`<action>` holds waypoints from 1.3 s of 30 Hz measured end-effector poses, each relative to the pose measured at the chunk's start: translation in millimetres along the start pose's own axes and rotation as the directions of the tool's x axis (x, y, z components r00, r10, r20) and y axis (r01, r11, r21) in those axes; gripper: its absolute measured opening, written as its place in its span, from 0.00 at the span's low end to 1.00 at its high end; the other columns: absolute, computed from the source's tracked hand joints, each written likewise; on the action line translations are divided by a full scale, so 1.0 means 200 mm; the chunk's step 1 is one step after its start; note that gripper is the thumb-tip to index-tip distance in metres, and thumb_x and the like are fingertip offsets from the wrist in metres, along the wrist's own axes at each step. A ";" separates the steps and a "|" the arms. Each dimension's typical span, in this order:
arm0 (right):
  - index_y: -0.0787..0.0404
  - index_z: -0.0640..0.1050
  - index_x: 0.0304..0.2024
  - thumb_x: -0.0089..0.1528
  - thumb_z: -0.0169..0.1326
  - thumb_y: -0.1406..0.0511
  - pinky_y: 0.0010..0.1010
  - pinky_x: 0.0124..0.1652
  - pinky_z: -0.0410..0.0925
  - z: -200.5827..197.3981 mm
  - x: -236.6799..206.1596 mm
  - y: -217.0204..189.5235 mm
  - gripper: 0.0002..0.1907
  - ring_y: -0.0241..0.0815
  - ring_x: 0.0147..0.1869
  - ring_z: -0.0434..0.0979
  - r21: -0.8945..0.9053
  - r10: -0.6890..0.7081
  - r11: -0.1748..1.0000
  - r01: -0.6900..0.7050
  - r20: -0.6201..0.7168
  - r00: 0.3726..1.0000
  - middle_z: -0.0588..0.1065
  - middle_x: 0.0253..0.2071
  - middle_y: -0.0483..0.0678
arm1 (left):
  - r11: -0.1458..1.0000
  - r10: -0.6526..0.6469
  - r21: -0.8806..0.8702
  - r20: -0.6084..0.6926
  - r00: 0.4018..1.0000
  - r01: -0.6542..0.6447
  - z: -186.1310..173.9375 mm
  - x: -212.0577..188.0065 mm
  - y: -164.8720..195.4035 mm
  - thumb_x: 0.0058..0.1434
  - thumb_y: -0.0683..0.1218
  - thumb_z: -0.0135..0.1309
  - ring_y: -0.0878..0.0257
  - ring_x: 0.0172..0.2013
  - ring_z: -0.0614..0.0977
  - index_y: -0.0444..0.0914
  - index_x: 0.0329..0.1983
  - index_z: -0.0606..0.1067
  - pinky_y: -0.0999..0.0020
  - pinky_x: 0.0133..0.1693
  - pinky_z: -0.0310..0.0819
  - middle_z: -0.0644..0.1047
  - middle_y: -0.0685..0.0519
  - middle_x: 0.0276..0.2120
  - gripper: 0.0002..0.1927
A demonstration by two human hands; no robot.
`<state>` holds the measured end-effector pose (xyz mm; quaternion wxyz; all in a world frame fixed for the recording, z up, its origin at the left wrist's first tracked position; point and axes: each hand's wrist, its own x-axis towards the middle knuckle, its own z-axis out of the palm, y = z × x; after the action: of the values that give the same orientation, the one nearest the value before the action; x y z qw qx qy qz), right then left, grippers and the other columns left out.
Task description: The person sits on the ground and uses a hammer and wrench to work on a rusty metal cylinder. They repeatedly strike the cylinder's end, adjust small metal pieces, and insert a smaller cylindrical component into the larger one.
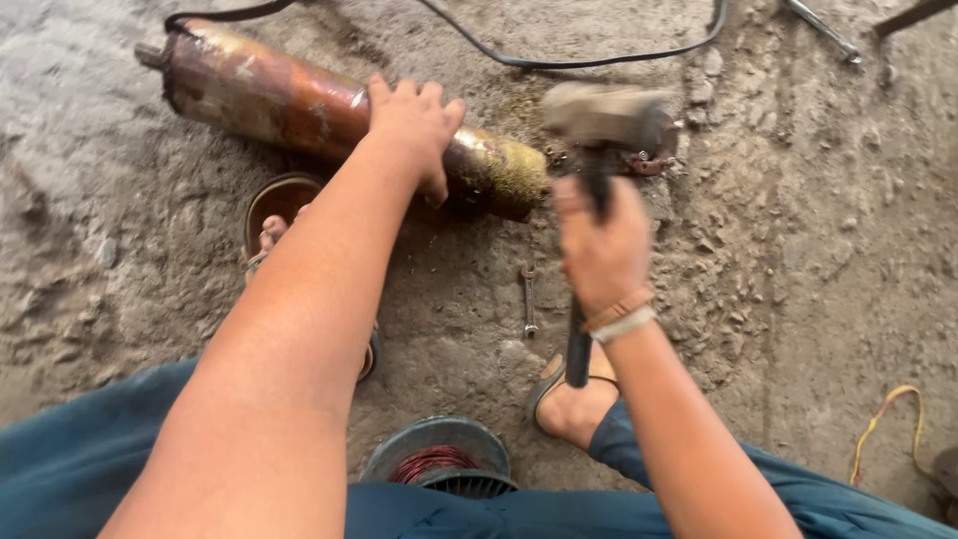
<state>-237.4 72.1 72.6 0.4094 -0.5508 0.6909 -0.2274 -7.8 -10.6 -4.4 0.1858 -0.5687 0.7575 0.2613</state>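
Rusty cylinder [299,105] lain on dirt floor, pressed under spread left hand [414,125], hammer [604,125] gripped by curled right hand [599,245] fingers, head blurred beside cylinder's end

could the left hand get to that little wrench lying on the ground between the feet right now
Probably yes, but not at once. The left hand is pressed flat on the rusty cylinder, so it would have to let go. The small wrench lies bare on the dirt floor, nothing over it.
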 end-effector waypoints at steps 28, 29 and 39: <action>0.62 0.75 0.32 0.65 0.56 0.48 0.34 0.29 0.70 0.14 0.14 0.00 0.24 0.37 0.25 0.76 -0.296 0.080 0.953 -0.064 0.043 0.996 0.75 0.22 0.45 | 0.947 -0.111 -0.320 -0.418 0.902 -0.032 0.00 0.21 -0.10 0.55 0.66 0.59 0.49 0.67 0.61 0.54 0.62 0.74 0.40 0.68 0.35 0.71 0.53 0.60 0.31; 0.61 0.75 0.34 0.65 0.56 0.49 0.34 0.26 0.68 0.12 0.13 -0.03 0.22 0.37 0.24 0.73 -0.172 0.062 0.984 -0.054 0.041 0.997 0.74 0.22 0.44 | 0.945 -0.134 -0.324 -0.491 0.861 -0.038 0.02 0.23 -0.10 0.58 0.64 0.56 0.49 0.66 0.60 0.54 0.62 0.73 0.38 0.67 0.32 0.71 0.54 0.60 0.28; 0.60 0.73 0.35 0.74 0.54 0.49 0.26 0.26 0.66 0.19 0.36 0.00 0.23 0.32 0.27 0.70 -0.419 -0.305 0.855 0.305 0.068 0.950 0.70 0.25 0.39 | 0.966 -0.053 -0.258 -0.238 0.970 -0.011 -0.08 0.38 -0.15 0.58 0.66 0.51 0.45 0.71 0.54 0.50 0.66 0.69 0.30 0.65 0.28 0.65 0.46 0.66 0.34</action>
<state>-210.9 9.5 28.3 0.2381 -0.7288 0.6279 -0.1337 -0.5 -84.3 -41.1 0.0192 -0.6237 0.7280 0.2839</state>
